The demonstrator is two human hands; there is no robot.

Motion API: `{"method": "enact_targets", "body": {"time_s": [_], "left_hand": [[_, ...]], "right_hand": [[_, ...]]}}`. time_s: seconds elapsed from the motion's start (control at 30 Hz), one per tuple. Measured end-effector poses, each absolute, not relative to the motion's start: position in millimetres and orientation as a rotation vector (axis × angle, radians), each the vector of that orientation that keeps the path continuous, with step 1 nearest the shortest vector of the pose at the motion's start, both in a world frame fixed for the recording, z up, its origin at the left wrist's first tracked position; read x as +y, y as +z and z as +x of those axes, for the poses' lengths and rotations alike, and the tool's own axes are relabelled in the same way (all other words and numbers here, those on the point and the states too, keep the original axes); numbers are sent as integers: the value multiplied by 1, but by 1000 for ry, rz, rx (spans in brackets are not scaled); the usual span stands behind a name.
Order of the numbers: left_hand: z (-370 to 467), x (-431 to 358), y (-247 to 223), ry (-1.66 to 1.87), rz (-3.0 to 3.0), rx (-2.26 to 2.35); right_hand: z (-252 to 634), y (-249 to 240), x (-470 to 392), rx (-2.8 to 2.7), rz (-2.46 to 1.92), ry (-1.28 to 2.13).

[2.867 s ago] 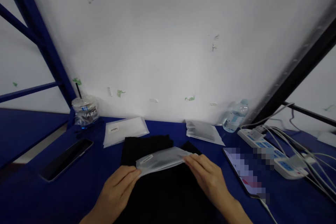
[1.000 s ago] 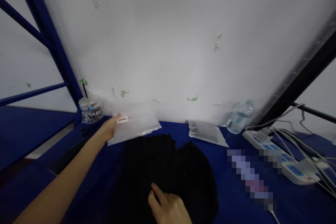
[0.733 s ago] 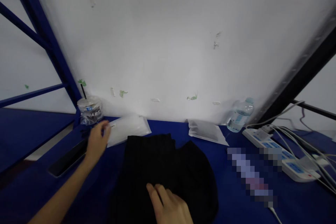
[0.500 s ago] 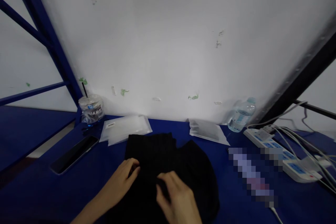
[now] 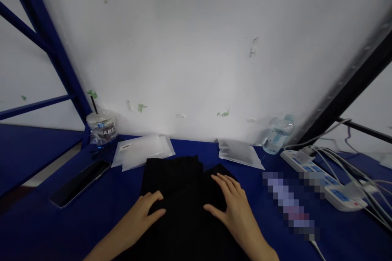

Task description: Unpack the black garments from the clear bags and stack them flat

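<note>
A black cloth item [image 5: 176,195] lies on the blue table [image 5: 290,236] at the bottom centre, its far edge showing two separate parts side by side. My left hand [image 5: 142,214] rests on its left side, thumb and fingers apart. On the right part of the fabric lies my right hand [image 5: 231,202], its fingers spread. Neither hand pinches the cloth. The near end of the cloth runs out of the frame.
Plastic bags [image 5: 147,149] and another bag [image 5: 240,153] lie by the wall. A phone [image 5: 80,182] and wrapped cup [image 5: 102,127] are left. A bottle [image 5: 278,135], a pixelated object [image 5: 288,204] and a power strip [image 5: 327,183] with cables are right.
My right hand has moved right and away from me and its fingers have spread. The right part of the cloth has drawn inward. My left hand has shifted slightly, and the view has shifted a little.
</note>
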State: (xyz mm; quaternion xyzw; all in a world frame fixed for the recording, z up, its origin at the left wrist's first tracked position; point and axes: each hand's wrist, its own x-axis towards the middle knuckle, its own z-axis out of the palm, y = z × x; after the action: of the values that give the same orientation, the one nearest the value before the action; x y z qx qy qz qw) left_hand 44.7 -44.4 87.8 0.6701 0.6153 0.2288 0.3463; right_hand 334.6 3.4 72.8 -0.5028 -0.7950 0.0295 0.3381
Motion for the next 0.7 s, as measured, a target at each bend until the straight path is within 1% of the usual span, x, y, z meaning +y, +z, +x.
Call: {"method": "enact_targets", "body": {"time_s": [0.13, 0.27, 0.33, 0.4, 0.53, 0.7], "left_hand": [[35, -34, 97, 749, 1763, 1571], [7, -13, 108, 946, 1802, 1645], [-6, -5, 108, 941, 1810, 1676], [-14, -1, 102, 896, 1809, 1691], [-18, -1, 82, 900, 1853, 1723], [-18, 0, 72, 970, 1919, 1744]], "right_hand": [[332, 82, 12, -1903, -1340, 169], [363, 90, 20, -1669, -1528, 287], [383, 84, 21, -1650, -1645, 337], [397, 75, 21, -1647, -1710, 296], [397, 71, 22, -1711, -1590, 127], [367, 81, 38, -1961, -1383, 193]]}}
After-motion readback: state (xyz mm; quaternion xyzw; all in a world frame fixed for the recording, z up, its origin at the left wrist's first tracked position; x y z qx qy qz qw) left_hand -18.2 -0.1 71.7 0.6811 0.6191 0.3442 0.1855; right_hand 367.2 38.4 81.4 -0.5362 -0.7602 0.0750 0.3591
